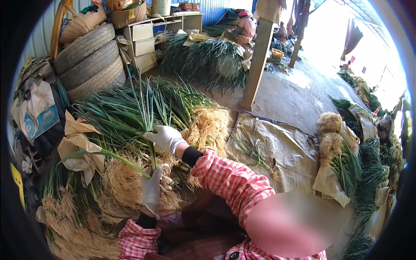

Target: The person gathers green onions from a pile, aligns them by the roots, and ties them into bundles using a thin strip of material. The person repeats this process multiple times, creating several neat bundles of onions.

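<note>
My left hand [151, 190], in a white glove, is closed around the lower stems of a few green onions [153, 158]. Their pale root ends show beside its fingers, and one long leaf leans out to the left. Higher up, my gloved right hand [165, 138] is closed on the upright green stalks, with the leaves rising above it. Right behind both hands lies a big heap of green onions [117, 106], leaves pointing away and tan, stringy roots [210, 130] facing me. More rooty bundles [71, 216] lie at the lower left.
Stacked tyres [93, 63] and a drawer cabinet [143, 45] stand at the back left. A post [258, 65] rises beyond the heap. Brown sheeting [277, 151] covers the floor to my right, near tied bundles [346, 162]. Farther back, a person [246, 28] sits by another onion heap [203, 60].
</note>
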{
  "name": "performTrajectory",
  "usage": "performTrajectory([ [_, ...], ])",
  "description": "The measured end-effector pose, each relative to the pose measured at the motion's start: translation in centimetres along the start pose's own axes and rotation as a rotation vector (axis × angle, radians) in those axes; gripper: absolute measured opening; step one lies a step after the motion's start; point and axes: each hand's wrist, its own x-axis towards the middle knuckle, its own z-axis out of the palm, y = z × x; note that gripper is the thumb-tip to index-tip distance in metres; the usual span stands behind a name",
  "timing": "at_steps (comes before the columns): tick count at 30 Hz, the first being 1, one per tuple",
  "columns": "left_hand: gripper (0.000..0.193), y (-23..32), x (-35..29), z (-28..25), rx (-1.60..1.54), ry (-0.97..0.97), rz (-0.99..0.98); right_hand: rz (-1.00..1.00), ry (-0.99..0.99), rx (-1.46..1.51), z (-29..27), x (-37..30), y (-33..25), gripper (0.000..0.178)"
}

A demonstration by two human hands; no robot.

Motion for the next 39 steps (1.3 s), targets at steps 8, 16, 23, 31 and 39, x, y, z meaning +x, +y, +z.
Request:
performTrajectory([
  [8,0.021,0.1,-0.7,-0.4,-0.137,0.04,0.024,-0.008,-0.22,-0.218,0.0,-1.0,0.8,0.057],
  [16,0.018,0.5,-0.5,-1.1,-0.103,-0.009,-0.033,-0.001,-0.291,0.262,4.2,0.3,2.7,0.056],
  [23,0.018,4.0,-3.2,-0.2,-0.44,-0.096,-0.102,-0.044,-0.457,0.928,2.1,-0.9,2.2,0.03],
  [31,0.023,2.2,-2.6,-0.8,-0.302,-0.014,-0.105,0.004,-0.252,0.428,2.3,-0.9,1.1,0.042],
  [39,0.023,1.1,-2.1,-0.9,-0.344,0.03,-0.123,-0.328,0.163,-0.399,3.5,-1.4,-0.2,0.038],
])
